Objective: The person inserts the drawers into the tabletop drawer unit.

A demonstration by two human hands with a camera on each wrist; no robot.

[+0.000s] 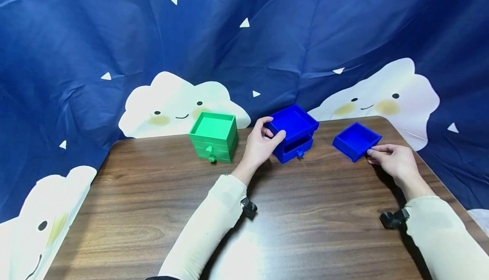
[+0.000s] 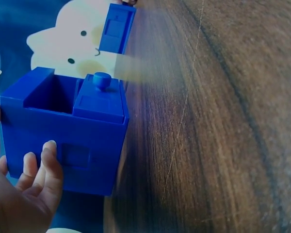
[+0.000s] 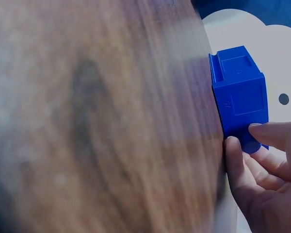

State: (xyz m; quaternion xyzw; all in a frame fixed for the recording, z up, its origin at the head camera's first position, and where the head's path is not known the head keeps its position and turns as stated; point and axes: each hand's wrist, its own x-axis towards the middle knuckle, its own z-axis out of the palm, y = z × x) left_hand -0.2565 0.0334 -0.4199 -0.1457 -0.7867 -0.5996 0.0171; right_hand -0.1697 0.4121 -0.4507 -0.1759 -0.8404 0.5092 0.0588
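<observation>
My left hand (image 1: 262, 144) grips the left side of a small blue drawer cabinet (image 1: 292, 123), thumb near its front top corner. The cabinet has a tray-like top and an open slot above a lower drawer with a round knob (image 2: 102, 81). That lower drawer sits slightly out in the head view. Off to the right, my right hand (image 1: 395, 163) holds a separate blue drawer (image 1: 357, 139) at its knob end. In the right wrist view the thumb and fingers pinch around the drawer's knob (image 3: 251, 144). The drawer's inside shows no contents.
A green drawer cabinet (image 1: 214, 133) with two knobs stands left of the blue one, near the back edge of the wooden table (image 1: 153, 212). Behind the table hangs a dark blue cloth (image 1: 214, 38) printed with white clouds and triangles.
</observation>
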